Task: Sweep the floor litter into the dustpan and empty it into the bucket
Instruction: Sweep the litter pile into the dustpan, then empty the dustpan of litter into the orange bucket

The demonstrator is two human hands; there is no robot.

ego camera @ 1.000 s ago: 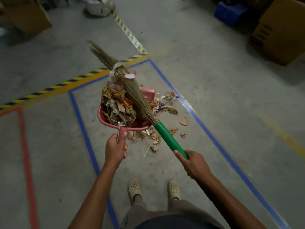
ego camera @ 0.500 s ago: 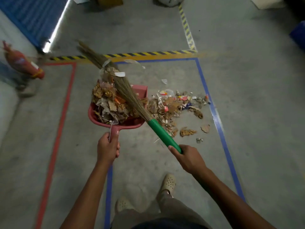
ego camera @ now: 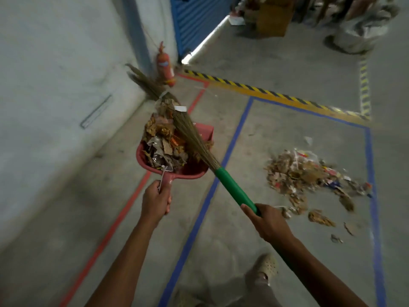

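- Carrying the load, the left hand (ego camera: 156, 201) has its fingers wrapped tight around the short handle of the red dustpan (ego camera: 194, 172), which hangs above the floor at centre left, near the wall.
- The right hand (ego camera: 269, 224) has its fingers curled around the green grip of the broom (ego camera: 234, 189). The bristles lie across the heaped litter (ego camera: 163, 145) and pin it in the pan.
- Another pile (ego camera: 303, 173) of scraps lies on the floor to the right, inside the blue tape (ego camera: 221, 167) outline and well apart from the pan.
- No bucket shows plainly, so where the pan must go cannot be told.
- The litter looks like dry leaves and torn paper: light, loose and likely to flutter off the open lip.
- The pan seems stiff plastic, so the handle is the 1 sensible hold, with the lip tipped slightly up.
- The bristles are springy, so gentle pressure should be enough. Pushing hard could flick scraps out.
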